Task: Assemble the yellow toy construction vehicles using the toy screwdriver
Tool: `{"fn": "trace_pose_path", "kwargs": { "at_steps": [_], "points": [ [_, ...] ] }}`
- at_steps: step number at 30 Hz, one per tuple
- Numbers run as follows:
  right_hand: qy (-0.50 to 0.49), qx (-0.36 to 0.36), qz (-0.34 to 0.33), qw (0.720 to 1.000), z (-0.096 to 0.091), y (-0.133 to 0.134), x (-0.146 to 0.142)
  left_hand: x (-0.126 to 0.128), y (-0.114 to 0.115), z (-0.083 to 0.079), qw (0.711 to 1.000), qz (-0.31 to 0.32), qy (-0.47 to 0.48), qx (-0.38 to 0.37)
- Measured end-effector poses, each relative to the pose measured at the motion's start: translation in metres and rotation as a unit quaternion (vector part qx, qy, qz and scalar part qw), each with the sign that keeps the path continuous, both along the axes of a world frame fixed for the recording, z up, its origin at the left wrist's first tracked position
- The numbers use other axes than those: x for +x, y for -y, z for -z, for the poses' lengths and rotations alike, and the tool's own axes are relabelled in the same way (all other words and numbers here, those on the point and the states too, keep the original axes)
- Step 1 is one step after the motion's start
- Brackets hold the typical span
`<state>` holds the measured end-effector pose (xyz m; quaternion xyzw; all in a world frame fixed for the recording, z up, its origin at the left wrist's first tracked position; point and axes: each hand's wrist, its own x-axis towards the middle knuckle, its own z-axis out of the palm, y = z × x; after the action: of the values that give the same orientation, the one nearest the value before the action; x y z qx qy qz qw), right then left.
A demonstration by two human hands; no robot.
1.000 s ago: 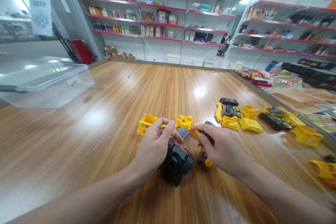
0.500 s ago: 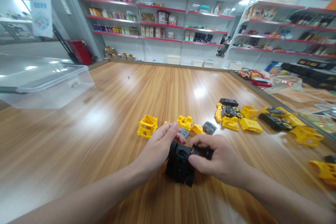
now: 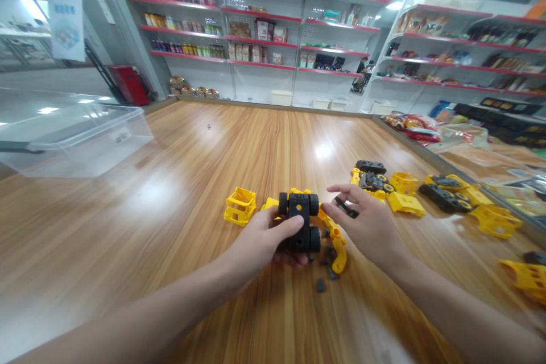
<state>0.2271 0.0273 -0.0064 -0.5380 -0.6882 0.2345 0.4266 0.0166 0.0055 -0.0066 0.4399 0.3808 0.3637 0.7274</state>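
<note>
Okay, left hand point(image 3: 260, 236) is curled around a black wheeled toy chassis point(image 3: 298, 223), thumb across its near side and fingers underneath, so that's a firm hold with the chassis lifted or resting just off the table, can't tell which. Right hand point(image 3: 367, 222) is half open, fingers loosely spread, with a thin black piece point(image 3: 346, 207) at the fingers; can't tell if it's pinched or just lying beneath them. Chassis sits front and center between the hands, four black wheels showing. It looks like light, stiff plastic, probably a bit slick, and the wheels may roll, so the body between the axles seems the best place to hold. A curved yellow arm point(image 3: 338, 244) lies just right of it, maybe touching, hard to tell. Small dark bits point(image 3: 329, 264) are scattered by its lower end. Yellow frame point(image 3: 239, 206) sits left of the left hand. Further right are more yellow shells point(image 3: 405, 202) and dark wheel sets point(image 3: 443, 196) on the wooden table point(image 3: 179, 148). Clear plastic box point(image 3: 77, 139) is far left, with store shelves point(image 3: 256, 28) behind.
</note>
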Motion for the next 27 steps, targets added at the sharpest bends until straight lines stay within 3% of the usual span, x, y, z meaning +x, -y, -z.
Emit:
{"fn": "trace_pose_path", "kwargs": {
  "at_steps": [2, 4, 11, 16, 27],
  "points": [
    [0.103, 0.079, 0.013, 0.991, 0.004, -0.006, 0.005, -0.001, -0.001, -0.003, 1.0, -0.023, 0.011, -0.004],
    [0.183, 0.123, -0.016, 0.975, 0.008, -0.013, 0.009, -0.002, -0.001, -0.004, 0.999, -0.047, 0.018, -0.012],
    [0.379, 0.116, -0.066, 0.916, 0.014, -0.025, 0.007, -0.001, -0.004, -0.006, 0.99, -0.13, 0.054, -0.012],
    [0.42, 0.112, -0.111, 0.894, 0.011, -0.021, 0.0, 0.0, -0.005, -0.006, 0.989, -0.136, 0.057, -0.02],
    [0.426, 0.095, -0.111, 0.893, 0.007, -0.018, -0.007, -0.003, -0.006, -0.009, 0.985, -0.157, 0.062, -0.016]
  ]
}}
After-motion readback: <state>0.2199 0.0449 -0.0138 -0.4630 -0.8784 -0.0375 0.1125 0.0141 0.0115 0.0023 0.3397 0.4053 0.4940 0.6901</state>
